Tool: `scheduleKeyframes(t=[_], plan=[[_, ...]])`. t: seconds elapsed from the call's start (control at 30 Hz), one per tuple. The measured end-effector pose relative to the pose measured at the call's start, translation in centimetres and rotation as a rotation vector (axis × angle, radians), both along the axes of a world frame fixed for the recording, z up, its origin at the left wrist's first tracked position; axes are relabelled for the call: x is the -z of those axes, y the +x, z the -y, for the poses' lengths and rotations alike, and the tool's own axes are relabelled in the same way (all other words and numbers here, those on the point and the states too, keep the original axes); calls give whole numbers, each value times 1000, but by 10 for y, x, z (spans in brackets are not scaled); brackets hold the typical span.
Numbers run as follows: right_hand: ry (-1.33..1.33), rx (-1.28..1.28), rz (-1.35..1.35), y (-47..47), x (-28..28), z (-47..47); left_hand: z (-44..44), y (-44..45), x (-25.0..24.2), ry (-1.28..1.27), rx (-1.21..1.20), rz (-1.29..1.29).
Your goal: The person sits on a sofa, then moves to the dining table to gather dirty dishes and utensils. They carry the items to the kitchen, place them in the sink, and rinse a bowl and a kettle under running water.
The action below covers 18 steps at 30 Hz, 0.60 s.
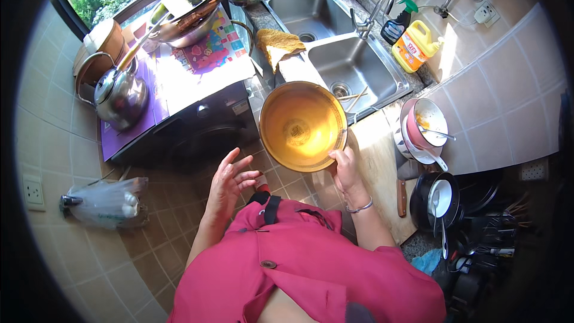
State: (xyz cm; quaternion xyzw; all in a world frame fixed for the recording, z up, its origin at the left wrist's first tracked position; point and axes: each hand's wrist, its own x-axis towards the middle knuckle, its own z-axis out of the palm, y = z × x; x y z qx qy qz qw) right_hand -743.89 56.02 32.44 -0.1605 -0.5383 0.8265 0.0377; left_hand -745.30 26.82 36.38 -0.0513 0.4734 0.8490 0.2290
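Observation:
A large amber-coloured basin point(291, 112) is held up in front of me, its inside turned toward the camera. My right hand point(344, 166) grips its lower right rim, thumb on the inner side. Beside the basin's lower left, my left hand point(231, 177) is raised with fingers spread and nothing in them. A small gap separates it from the rim. Behind the basin stands a steel double sink, whose near bowl point(358, 63) has chopsticks point(358, 99) lying by its drain. A yellow cloth point(280, 45) drapes over the counter edge left of the sink.
At right are a wooden cutting board point(379, 152), a brown-handled knife point(402, 197), stacked bowls point(430, 121) and a black pan point(419, 215). Left stand a kettle point(125, 101) and piled basins point(193, 33). A faucet point(374, 13), spray bottle point(399, 24) and yellow jug point(415, 49) line the sink.

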Motion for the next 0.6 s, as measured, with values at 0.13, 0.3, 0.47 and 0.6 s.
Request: scheduleKeyframes(t=[0.13, 0.3, 0.47, 0.6], plan=[[-83, 223, -31, -74, -7, -21, 24, -64, 1, -53, 93, 66], [-47, 381, 47, -152, 22, -82, 32, -130, 8, -142, 133, 124], [-129, 541, 93, -217, 74, -134, 26, -180, 15, -159, 65, 185], [-226, 759, 206, -248, 119, -158, 20, -215, 16, -138, -14, 207]])
